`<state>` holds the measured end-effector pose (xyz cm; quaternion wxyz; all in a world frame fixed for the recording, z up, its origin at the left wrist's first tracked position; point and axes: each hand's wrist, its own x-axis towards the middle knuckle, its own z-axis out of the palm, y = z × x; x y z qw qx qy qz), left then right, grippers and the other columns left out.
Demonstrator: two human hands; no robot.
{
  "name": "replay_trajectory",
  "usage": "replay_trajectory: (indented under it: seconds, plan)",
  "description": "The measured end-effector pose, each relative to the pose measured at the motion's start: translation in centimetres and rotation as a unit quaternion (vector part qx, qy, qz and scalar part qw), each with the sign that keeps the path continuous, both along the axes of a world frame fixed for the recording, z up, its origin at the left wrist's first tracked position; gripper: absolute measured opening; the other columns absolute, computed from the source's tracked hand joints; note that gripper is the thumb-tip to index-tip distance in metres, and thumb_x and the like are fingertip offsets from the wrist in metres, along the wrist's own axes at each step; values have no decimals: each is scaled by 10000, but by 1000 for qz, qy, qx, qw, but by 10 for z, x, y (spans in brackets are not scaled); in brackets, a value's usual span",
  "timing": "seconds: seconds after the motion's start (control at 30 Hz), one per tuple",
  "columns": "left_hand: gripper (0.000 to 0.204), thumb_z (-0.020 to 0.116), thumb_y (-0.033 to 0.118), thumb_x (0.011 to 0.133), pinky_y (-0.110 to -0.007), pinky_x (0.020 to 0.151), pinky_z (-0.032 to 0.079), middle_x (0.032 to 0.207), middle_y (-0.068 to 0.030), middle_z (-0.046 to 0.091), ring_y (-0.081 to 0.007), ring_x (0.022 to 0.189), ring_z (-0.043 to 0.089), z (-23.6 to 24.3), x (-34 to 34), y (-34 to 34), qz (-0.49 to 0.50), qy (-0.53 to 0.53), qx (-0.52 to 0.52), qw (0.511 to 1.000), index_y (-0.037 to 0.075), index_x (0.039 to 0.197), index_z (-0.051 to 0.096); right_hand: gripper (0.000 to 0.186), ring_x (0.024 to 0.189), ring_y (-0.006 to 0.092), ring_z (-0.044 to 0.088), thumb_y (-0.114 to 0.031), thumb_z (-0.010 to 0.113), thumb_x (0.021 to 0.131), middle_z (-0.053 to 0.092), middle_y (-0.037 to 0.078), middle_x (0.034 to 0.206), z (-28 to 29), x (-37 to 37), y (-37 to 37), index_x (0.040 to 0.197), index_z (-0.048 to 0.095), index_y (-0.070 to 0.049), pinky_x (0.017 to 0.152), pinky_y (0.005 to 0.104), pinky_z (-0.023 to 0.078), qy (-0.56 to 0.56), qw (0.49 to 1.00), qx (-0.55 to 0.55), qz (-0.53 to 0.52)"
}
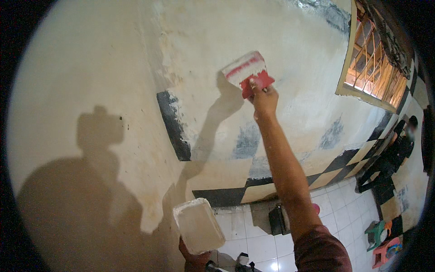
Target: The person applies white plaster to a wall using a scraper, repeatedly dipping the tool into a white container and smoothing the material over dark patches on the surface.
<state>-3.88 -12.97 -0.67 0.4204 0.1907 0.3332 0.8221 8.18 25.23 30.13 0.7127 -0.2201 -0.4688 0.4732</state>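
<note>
My right hand [263,99] is raised and grips a red-handled scraper [248,72] whose wide blade is coated in white putty and pressed flat against the cream wall [294,54]. My left hand [192,256] is low near the bottom edge, mostly hidden beneath a rectangular putty board [198,225] that it holds up, its face covered in white putty. The wall around the scraper is patchy, with fresh pale filler and grey smears showing through.
A black painted strip [173,124] and a black-and-cream checker band [335,165] run along the wall. A barred window [374,68] is at upper right. Another person [394,154] sits at the right. White floor tiles [253,245], a dark box [276,221] and small plastic stools [380,240] lie below.
</note>
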Motion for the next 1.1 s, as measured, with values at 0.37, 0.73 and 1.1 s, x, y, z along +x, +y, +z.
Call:
replay_trajectory:
  seconds: [0.37,0.73,1.1]
  plan:
    - [523,339,391,973,-502,958,468,1285,-146,540,-326,1143,562,55,16,-10,-96,-296,50,949,47,1356,431,231,766,189,637,-148,651,884,637,80,933,-342,11,-81,1072,559,-51,609,343,546,120,950,-289,22]
    - [507,600,279,896,-443,912,517,1232,-140,578,-266,1089,599,46,30,-7,-97,-242,38,965,26,1315,466,159,658,189,589,-58,601,820,572,98,796,-89,9,28,894,514,53,628,346,570,114,960,-232,-102]
    - [545,522,393,922,-485,981,452,1295,-127,545,-296,1179,542,18,39,-16,-79,212,-153,962,74,1354,432,241,806,145,612,-196,647,915,606,25,941,-198,27,20,1098,542,-80,689,302,538,120,988,-100,9]
